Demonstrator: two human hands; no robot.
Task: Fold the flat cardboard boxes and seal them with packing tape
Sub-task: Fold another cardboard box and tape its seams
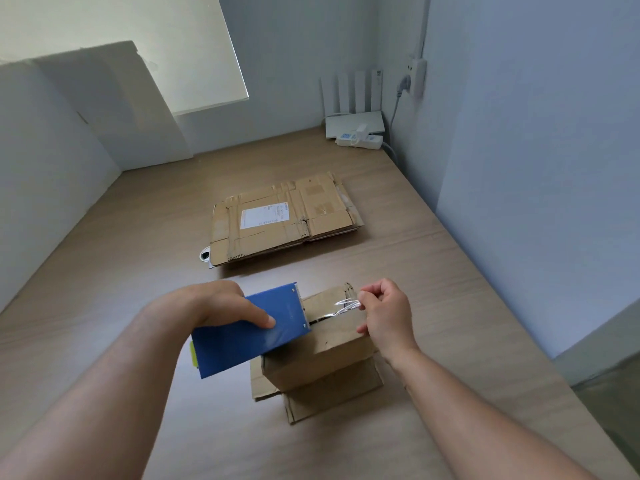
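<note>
Cardboard box, one folded up, sat right between the two hands on the wooden table, its lower flaps splayed out beneath it toward the person. The left hand gripped the one blue tape dispenser, fingers laid across its flat top, its front end touching the box's top at the left edge. The right hand pinched the free end of a single strip of clear tape between thumb and forefinger, the other fingers curled. The strip stretched from the dispenser's mouth across the box top, over the seam.

Beyond both hands, well apart from them, lay one stack of flat cardboard boxes, the top one bearing a white label; how many sheets were in it could not be told. Farther off past the right hand, in the corner, stood one white router with four antennas, one power strip just in front of it, and a wall socket above. Beyond the left hand, a white board leaned against the pale wall.
</note>
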